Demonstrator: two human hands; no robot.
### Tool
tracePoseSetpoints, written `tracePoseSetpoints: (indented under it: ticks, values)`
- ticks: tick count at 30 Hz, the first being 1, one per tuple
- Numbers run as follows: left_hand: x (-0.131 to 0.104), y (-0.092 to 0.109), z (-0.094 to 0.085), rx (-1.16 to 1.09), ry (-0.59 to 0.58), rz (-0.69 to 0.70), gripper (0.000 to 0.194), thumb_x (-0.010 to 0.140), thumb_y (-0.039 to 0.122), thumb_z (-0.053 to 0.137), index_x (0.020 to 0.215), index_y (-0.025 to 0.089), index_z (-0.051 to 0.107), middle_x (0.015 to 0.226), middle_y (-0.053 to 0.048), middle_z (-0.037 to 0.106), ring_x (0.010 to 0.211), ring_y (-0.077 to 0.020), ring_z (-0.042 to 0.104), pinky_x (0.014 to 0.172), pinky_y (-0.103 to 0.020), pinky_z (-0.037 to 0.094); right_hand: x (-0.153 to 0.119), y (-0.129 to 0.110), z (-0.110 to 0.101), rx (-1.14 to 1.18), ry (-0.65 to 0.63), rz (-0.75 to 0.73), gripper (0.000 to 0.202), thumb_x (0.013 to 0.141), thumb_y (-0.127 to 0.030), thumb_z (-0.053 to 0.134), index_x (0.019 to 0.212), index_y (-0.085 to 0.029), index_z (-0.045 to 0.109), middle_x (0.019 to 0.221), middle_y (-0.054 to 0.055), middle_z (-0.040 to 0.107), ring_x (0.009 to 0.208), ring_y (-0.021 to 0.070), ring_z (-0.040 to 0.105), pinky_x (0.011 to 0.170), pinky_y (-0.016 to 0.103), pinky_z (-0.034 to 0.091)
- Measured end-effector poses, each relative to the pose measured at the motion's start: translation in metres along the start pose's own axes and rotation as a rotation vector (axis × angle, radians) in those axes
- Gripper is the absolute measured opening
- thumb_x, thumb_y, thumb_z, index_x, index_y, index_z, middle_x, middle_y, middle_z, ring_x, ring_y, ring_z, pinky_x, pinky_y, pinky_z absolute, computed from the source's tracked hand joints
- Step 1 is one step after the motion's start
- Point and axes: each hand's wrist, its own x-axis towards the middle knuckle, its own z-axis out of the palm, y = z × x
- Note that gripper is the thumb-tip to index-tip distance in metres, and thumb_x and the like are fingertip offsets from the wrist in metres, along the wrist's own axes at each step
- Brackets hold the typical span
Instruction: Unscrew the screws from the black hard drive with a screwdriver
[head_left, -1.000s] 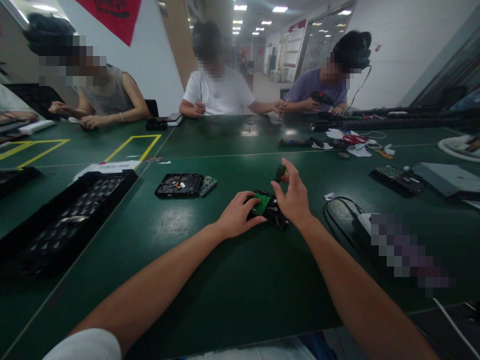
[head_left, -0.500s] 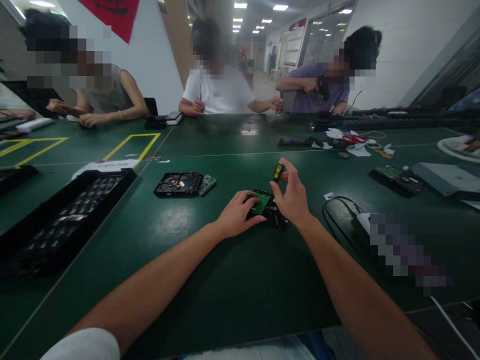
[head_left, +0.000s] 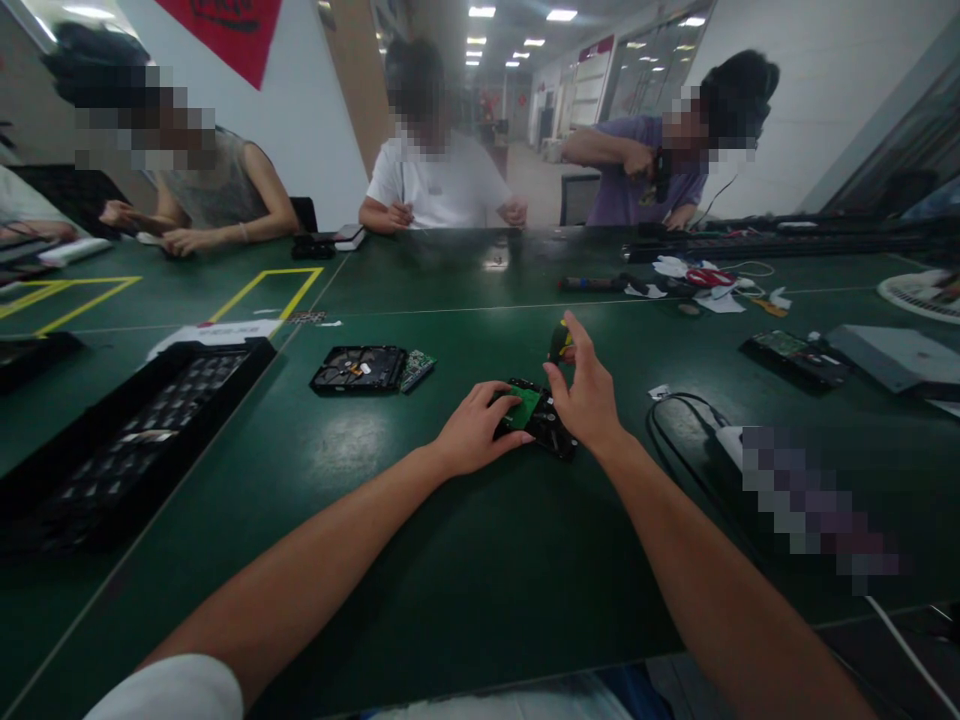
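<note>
In the middle of the green table lies a black hard drive with a green circuit board on its upper side. My left hand grips the drive from the left, its fingers over the board and its thumb along the near edge. A screwdriver with a black and yellow handle stands roughly upright over the drive. My right hand is closed on that handle between thumb and fingers, index finger near its top. The screwdriver's tip is hidden behind my right hand.
Left of my hands lie another hard drive and a loose circuit board. A long black tray stands farther left. On the right are a cable, a drive and a grey metal box. Three people sit opposite.
The screwdriver handle has turned in my right hand, showing less yellow, and my index finger has shifted slightly. My left hand and the drive stay put. The person at right has moved rightward.
</note>
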Motion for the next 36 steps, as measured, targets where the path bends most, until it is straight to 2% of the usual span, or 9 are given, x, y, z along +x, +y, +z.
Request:
tracePoseSetpoints:
  ticks: [4,10,16,20,23,30,36]
  values:
    - [-0.0001,0.0000,0.0000,0.011,-0.003,0.001,0.062,0.094,0.063,0.062,0.138,0.020,0.058,0.142,-0.018,0.054,0.135,-0.0356,0.051,0.111,-0.058,0.050,-0.0001,0.0009,0.0006,0.012,-0.016,-0.011,0.077,0.100,-0.029,0.052,0.167,-0.033,0.014,0.164,0.011,0.042,0.111,0.0293,0.068,0.100,0.055,0.057]
    - [-0.0003,-0.0016,0.0026,0.005,0.008,0.000,0.060,0.093,0.062,0.064,0.137,0.022,0.058,0.142,-0.017,0.054,0.135,-0.0357,0.051,0.111,-0.059,0.050,0.0007,0.0009,-0.0002,-0.007,0.004,-0.005,0.070,0.101,-0.035,0.054,0.164,-0.033,0.024,0.159,0.010,0.049,0.109,0.0286,0.068,0.099,0.054,0.057]
    - [-0.0009,-0.0017,0.0028,0.010,0.008,0.000,0.061,0.093,0.063,0.063,0.137,0.021,0.058,0.142,-0.017,0.054,0.134,-0.0356,0.052,0.110,-0.059,0.050,-0.0006,-0.0006,0.0021,0.043,-0.008,0.007,0.072,0.103,-0.032,0.048,0.167,-0.033,0.014,0.152,0.011,0.056,0.109,0.0282,0.070,0.097,0.053,0.059]
    - [-0.0005,-0.0012,0.0015,0.011,-0.005,-0.008,0.062,0.093,0.064,0.062,0.138,0.020,0.058,0.141,-0.018,0.054,0.135,-0.0357,0.051,0.111,-0.058,0.050,-0.0003,-0.0005,0.0009,0.023,0.026,0.011,0.070,0.102,-0.040,0.055,0.164,-0.032,0.023,0.148,0.012,0.058,0.104,0.0277,0.070,0.096,0.053,0.059]
    - [-0.0003,-0.0007,0.0009,0.012,-0.004,-0.005,0.063,0.094,0.064,0.062,0.137,0.019,0.058,0.141,-0.018,0.053,0.135,-0.0357,0.051,0.112,-0.058,0.049,0.0003,-0.0001,-0.0003,0.006,0.042,0.026,0.068,0.101,-0.040,0.056,0.162,-0.032,0.027,0.141,0.011,0.062,0.100,0.0268,0.071,0.094,0.052,0.060]
    - [-0.0004,0.0005,-0.0003,0.014,-0.004,0.004,0.061,0.094,0.063,0.062,0.137,0.020,0.058,0.142,-0.018,0.053,0.135,-0.0358,0.051,0.111,-0.058,0.050,-0.0014,-0.0017,0.0013,0.051,0.019,0.050,0.075,0.102,-0.030,0.051,0.166,-0.033,0.014,0.154,0.013,0.053,0.104,0.0270,0.071,0.096,0.052,0.060]
    - [-0.0005,-0.0003,0.0008,0.017,0.000,0.001,0.062,0.094,0.063,0.062,0.138,0.020,0.057,0.143,-0.018,0.053,0.135,-0.0360,0.050,0.111,-0.059,0.050,0.0007,-0.0016,-0.0016,0.003,0.060,0.045,0.071,0.099,-0.038,0.060,0.162,-0.031,0.027,0.146,0.012,0.059,0.098,0.0269,0.070,0.092,0.052,0.061]
